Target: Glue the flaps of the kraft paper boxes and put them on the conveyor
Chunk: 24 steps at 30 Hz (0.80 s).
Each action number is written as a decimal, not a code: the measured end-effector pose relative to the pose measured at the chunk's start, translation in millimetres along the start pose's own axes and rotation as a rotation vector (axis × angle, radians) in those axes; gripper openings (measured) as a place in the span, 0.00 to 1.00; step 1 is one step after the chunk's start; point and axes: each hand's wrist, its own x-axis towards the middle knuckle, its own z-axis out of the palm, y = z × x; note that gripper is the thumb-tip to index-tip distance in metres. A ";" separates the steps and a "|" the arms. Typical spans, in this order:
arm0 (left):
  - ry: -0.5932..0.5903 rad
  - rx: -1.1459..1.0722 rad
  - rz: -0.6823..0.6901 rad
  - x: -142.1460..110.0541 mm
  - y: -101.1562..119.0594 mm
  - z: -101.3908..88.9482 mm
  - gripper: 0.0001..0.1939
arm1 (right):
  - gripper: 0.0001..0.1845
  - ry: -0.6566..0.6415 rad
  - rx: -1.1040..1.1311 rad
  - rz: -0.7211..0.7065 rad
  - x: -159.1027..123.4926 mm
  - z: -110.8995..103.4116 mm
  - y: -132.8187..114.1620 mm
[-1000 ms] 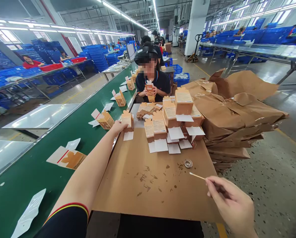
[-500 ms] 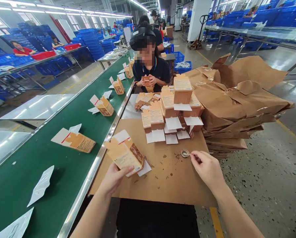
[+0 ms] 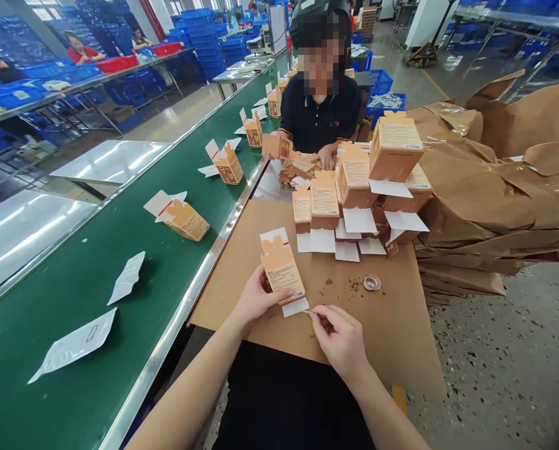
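My left hand [image 3: 256,297] grips the lower end of a flattened orange-and-cream printed carton [image 3: 282,270] above the brown cardboard sheet [image 3: 382,350]. A white paper tab [image 3: 294,307] sticks out at the carton's bottom edge. My right hand [image 3: 338,334] pinches a thin wooden stick [image 3: 308,312], whose tip is close to that edge. A small round metal dish [image 3: 372,282] sits on the sheet beside brown crumbs, out of both hands' reach of contact. Stacked cartons [image 3: 354,194] with white tabs stand beyond my hands.
A green conveyor belt [image 3: 96,262] with a steel edge runs along the left, carrying cartons and silver foil sachets [image 3: 75,337]. A co-worker [image 3: 319,112] handles a carton across the sheet. Kraft paper bags [image 3: 490,200] are piled at the right, and blue crates stand beyond.
My left hand has brought the carton in from the left, now flatter and nearer my body. My right hand has carried the stick away from the metal dish toward the carton.
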 end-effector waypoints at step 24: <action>0.213 0.450 0.188 -33.9 -54.9 14.8 0.41 | 0.19 0.136 0.055 0.189 -30.9 -78.6 0.3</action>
